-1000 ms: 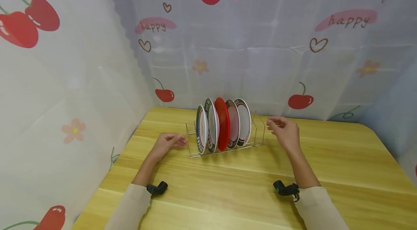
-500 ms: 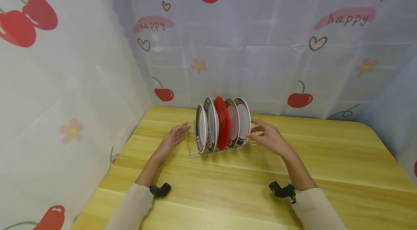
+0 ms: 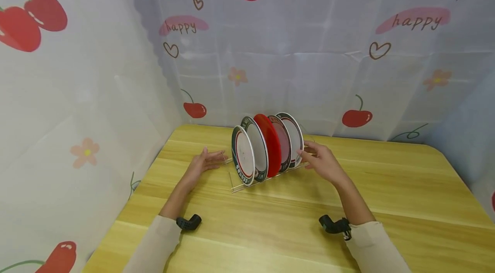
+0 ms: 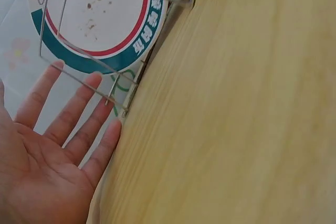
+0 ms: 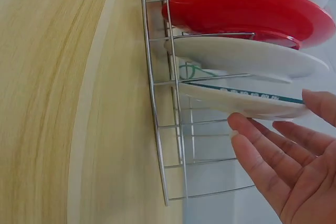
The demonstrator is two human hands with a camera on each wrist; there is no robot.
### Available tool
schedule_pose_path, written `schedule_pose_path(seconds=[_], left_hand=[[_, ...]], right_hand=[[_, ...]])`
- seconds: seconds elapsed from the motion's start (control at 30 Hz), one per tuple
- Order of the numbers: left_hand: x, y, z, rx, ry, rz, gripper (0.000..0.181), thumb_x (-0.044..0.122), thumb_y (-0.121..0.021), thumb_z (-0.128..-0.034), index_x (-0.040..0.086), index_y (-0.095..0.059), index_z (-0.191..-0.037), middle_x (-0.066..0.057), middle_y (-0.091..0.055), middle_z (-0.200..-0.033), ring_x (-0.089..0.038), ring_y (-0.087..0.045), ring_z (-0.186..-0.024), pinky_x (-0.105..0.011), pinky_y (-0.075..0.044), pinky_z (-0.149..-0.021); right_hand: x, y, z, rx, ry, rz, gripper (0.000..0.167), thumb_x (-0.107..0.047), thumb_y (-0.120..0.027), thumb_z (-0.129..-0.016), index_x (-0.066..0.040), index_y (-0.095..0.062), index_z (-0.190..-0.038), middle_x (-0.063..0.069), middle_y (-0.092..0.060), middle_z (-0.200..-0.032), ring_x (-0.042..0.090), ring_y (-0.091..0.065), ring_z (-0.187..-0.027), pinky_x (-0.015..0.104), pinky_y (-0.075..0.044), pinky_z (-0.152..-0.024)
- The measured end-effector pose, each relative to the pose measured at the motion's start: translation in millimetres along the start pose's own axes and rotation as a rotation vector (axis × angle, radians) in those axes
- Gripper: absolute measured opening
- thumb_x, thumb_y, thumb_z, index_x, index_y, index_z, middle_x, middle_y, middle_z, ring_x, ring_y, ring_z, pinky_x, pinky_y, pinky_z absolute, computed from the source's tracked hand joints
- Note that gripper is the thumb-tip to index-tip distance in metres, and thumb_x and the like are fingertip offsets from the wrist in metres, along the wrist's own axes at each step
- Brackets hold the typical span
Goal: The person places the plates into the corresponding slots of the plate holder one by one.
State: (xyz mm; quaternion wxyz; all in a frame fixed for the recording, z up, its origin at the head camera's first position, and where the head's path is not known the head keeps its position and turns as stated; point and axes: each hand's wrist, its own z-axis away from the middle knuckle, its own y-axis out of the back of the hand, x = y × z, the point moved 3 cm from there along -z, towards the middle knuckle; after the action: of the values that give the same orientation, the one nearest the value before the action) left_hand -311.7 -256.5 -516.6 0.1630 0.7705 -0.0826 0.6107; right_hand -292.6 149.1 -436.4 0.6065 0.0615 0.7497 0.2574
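A wire plate rack [image 3: 240, 188] holds several plates on edge. The leftmost plate [image 3: 244, 157] is white with a dark green rim, and a red plate [image 3: 272, 148] stands in the middle. My left hand [image 3: 198, 167] reaches the rack's left end, its fingers [image 4: 67, 124] spread and straight, fingertips at the end wires in the left wrist view. At the other end, my right hand [image 3: 324, 163] pinches the rim of the rightmost white plate [image 5: 241, 100]. Its thumb lies on one face and its fingers on the other. The rack's right end is partly hidden behind that hand.
The rack stands on a wooden table [image 3: 263, 230] near its back edge. A printed curtain [image 3: 294, 84] hangs behind, and another sheet [image 3: 96, 101] hangs along the left. Black wrist devices [image 3: 189, 222] sit at both cuffs.
My right hand has moved left onto the rightmost plate. The rack and its plates have turned, the left end coming nearer. My left hand has shifted to the rack's left end with fingers extended.
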Motion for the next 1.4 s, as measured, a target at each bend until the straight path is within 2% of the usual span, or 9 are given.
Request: schedule_pose_path(seconds=[0.23, 0.7, 0.8, 0.9, 1.0, 1.07, 1.13, 1.23, 1.4], left_hand=[[0.9, -0.5, 5.3, -0.043, -0.002, 0.003, 0.065, 0.043, -0.026, -0.1128, -0.006, -0.066, -0.129, -0.016, -0.071, -0.123, -0.026, -0.069, -0.113, -0.038, -0.058, -0.092], [10.2, -8.8, 7.9, -0.184, -0.023, 0.04, 0.051, 0.02, -0.031, -0.1129, -0.005, -0.075, -0.114, -0.019, -0.07, -0.125, -0.034, -0.069, -0.111, -0.046, -0.058, -0.092], [11.7, -7.6, 6.6, -0.14, -0.032, 0.036, 0.05, 0.02, -0.033, -0.1127, -0.006, -0.075, -0.113, -0.021, -0.071, -0.119, -0.036, -0.071, -0.104, -0.046, -0.059, -0.09], [14.5, -3.5, 3.8, -0.011, -0.031, 0.042, 0.052, 0.03, -0.037, -0.1125, -0.006, -0.074, -0.114, -0.022, -0.073, -0.113, -0.034, -0.073, -0.098, -0.044, -0.06, -0.087], [20.7, -0.6, -1.6, 0.101, -0.026, 0.057, 0.056, 0.04, -0.038, -0.1114, -0.004, -0.066, -0.129, -0.02, -0.07, -0.123, -0.036, -0.071, -0.105, -0.047, -0.058, -0.092], [25.4, -1.1, -8.6, 0.126, -0.013, 0.097, 0.056, 0.043, -0.036, -0.1115, 0.003, -0.051, -0.148, -0.018, -0.061, -0.139, -0.039, -0.063, -0.119, -0.053, -0.052, -0.1], [31.2, -4.8, -17.9, 0.117, 0.002, 0.14, 0.055, 0.039, -0.031, -0.1127, 0.012, -0.03, -0.161, -0.02, -0.047, -0.153, -0.044, -0.051, -0.133, -0.059, -0.043, -0.108], [36.1, -14.5, -35.9, 0.092, 0.036, 0.215, 0.058, 0.041, -0.026, -0.1124, 0.022, -0.009, -0.165, -0.022, -0.03, -0.162, -0.046, -0.034, -0.144, -0.065, -0.03, -0.115], [34.8, -37.5, -58.2, -0.016, 0.091, 0.221, 0.072, 0.062, -0.017, -0.1066, 0.022, -0.005, -0.165, -0.022, -0.021, -0.165, -0.043, -0.022, -0.151, -0.066, -0.021, -0.118]], right_hand=[[-1.2, 2.7, -0.7, 0.025, 0.024, -0.027, 0.042, -0.022, -0.054, -0.107, 0.004, -0.054, -0.141, 0.028, -0.066, -0.123, 0.04, -0.068, -0.102, 0.045, -0.063, -0.074], [-3.0, 5.9, -1.8, 0.049, 0.006, -0.037, 0.039, -0.019, -0.048, -0.11, 0.005, -0.055, -0.14, 0.027, -0.064, -0.125, 0.04, -0.064, -0.11, 0.049, -0.062, -0.077], [-7.0, 8.6, 0.0, 0.072, -0.012, -0.007, 0.044, -0.022, -0.051, -0.109, 0.004, -0.052, -0.143, 0.028, -0.063, -0.129, 0.041, -0.063, -0.113, 0.047, -0.062, -0.079], [-15.7, 15.4, 5.1, 0.118, -0.045, 0.034, 0.05, -0.028, -0.051, -0.108, 0.0, -0.046, -0.15, 0.029, -0.058, -0.136, 0.042, -0.06, -0.12, 0.05, -0.06, -0.085], [-26.6, 22.1, 11.5, 0.166, -0.065, 0.027, 0.06, -0.033, -0.047, -0.109, -0.003, -0.031, -0.158, 0.03, -0.048, -0.146, 0.045, -0.053, -0.13, 0.055, -0.054, -0.096], [-33.4, 21.6, 14.7, 0.18, -0.077, -0.006, 0.068, -0.038, -0.045, -0.109, -0.007, -0.017, -0.163, 0.031, -0.037, -0.155, 0.046, -0.043, -0.138, 0.061, -0.045, -0.105], [-38.4, 16.2, 17.3, 0.176, -0.088, -0.048, 0.076, -0.04, -0.043, -0.109, -0.011, 0.0, -0.164, 0.029, -0.021, -0.163, 0.047, -0.031, -0.145, 0.064, -0.035, -0.112], [-43.5, 1.0, 24.9, 0.182, -0.111, -0.098, 0.081, -0.041, -0.042, -0.109, -0.018, 0.015, -0.162, 0.02, 0.001, -0.168, 0.045, -0.014, -0.152, 0.066, -0.021, -0.118], [-47.9, -38.8, 44.2, 0.252, -0.095, -0.194, 0.078, -0.04, -0.042, -0.11, -0.022, 0.013, -0.162, 0.002, 0.01, -0.17, 0.029, 0.003, -0.156, 0.058, -0.008, -0.124]])
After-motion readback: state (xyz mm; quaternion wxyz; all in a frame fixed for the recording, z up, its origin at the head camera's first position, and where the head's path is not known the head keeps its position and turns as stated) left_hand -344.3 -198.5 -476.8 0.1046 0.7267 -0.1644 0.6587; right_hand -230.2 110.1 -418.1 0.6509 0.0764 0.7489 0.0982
